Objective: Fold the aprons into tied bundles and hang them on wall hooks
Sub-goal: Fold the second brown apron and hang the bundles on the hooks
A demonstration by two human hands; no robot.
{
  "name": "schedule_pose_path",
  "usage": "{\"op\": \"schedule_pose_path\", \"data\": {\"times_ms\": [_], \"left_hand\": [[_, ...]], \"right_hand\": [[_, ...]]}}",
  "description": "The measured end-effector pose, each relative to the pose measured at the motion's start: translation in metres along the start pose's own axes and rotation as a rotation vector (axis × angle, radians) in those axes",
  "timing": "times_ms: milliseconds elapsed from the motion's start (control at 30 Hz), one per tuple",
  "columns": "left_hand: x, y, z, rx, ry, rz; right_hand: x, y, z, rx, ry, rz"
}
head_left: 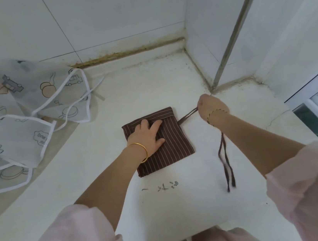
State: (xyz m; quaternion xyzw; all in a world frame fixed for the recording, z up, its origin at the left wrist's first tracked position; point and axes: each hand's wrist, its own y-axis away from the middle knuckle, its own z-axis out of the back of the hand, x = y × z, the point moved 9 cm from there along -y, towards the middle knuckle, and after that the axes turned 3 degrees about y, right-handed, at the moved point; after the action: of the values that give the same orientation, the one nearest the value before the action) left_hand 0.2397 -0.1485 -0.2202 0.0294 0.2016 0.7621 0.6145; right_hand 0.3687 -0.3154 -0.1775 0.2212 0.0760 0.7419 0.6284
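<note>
A brown striped apron (pixel 170 149) lies folded into a small rectangle on the white ledge (pixel 150 93). My left hand (pixel 148 136) presses flat on its upper left part, fingers spread. To the right of the apron, my right hand (pixel 211 106) grips the apron's brown strings (pixel 187 116), pulled taut away from the fold's right edge. The loose string ends (pixel 226 164) hang down past my right forearm and trail on the ledge.
A translucent white apron (pixel 18 118) with cartoon prints and white trim lies crumpled at the left, partly over the ledge's edge. Tiled walls close the back and right. A window frame (pixel 317 99) stands at the right. Small dark marks (pixel 162 186) sit near the front.
</note>
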Motion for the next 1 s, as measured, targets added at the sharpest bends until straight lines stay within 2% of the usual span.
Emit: {"op": "schedule_pose_path", "data": {"times_ms": [100,167,233,267,333,433,567,667,767,833,1000], "left_hand": [[0.001,-0.002,0.011,-0.003,0.187,-0.049],[0.011,-0.002,0.033,-0.158,0.307,-0.028],[0.025,0.0,0.052,-0.33,0.203,0.033],[0.031,-0.002,0.053,-0.331,0.117,0.057],[0.041,-0.008,0.042,-0.178,0.031,0.095],[0.049,-0.016,0.023,0.031,0.063,0.101],[0.054,-0.03,0.022,0.108,0.097,0.086],[0.056,-0.039,0.022,0.211,0.159,0.098],[0.053,-0.044,0.021,0.242,0.166,0.069],[0.053,-0.045,0.021,0.24,0.176,0.051],[0.05,-0.04,0.024,0.21,0.258,0.058]], "right_hand": [[0.018,0.002,0.034,-0.25,0.338,0.102],[0.038,0.003,0.033,-0.288,0.466,0.223],[0.063,0.006,0.022,-0.233,0.36,0.376],[0.076,0.008,0.013,-0.166,0.236,0.44],[0.1,0.011,-0.012,0.001,0.129,0.55],[0.114,0.009,-0.053,0.18,0.327,0.612],[0.12,-0.009,-0.064,0.119,0.545,0.586],[0.127,-0.02,-0.067,0.208,0.583,0.542],[0.133,-0.023,-0.073,0.314,0.612,0.538],[0.135,-0.021,-0.074,0.353,0.537,0.553],[0.13,-0.007,-0.071,0.31,0.422,0.641]]}}
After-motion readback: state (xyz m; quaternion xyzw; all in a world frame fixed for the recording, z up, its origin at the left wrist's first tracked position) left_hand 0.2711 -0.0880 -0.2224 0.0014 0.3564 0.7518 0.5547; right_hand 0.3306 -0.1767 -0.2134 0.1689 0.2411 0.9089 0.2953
